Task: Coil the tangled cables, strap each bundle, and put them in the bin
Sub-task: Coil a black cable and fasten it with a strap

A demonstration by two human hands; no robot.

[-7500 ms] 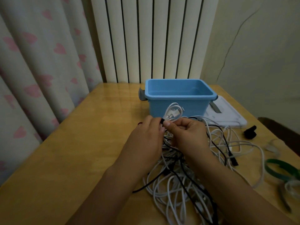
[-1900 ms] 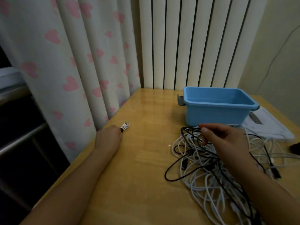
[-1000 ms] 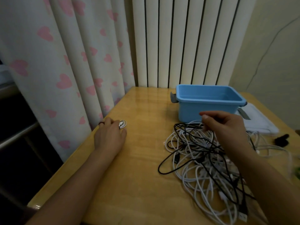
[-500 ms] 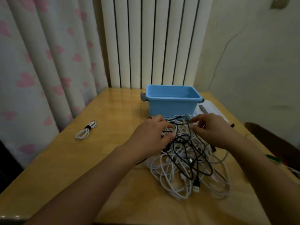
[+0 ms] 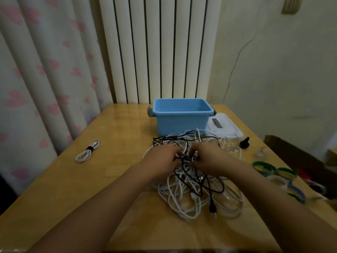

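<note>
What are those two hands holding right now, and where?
Both the left hand and right hand grip black cable strands in the middle of the tangled pile.

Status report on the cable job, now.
Left hand and right hand both grip into the tangled cables. One strapped bundle on table, not in blue bin. Nothing blocking.

The room is dim and flat, with a warm yellowish cast; a soft sheen lies on the wooden table (image 5: pixel 116 125) left of the blue bin (image 5: pixel 182 115); right of the bin the coloured straps (image 5: pixel 264 166) blur; straight lines bow toward the frame's edges.
</note>
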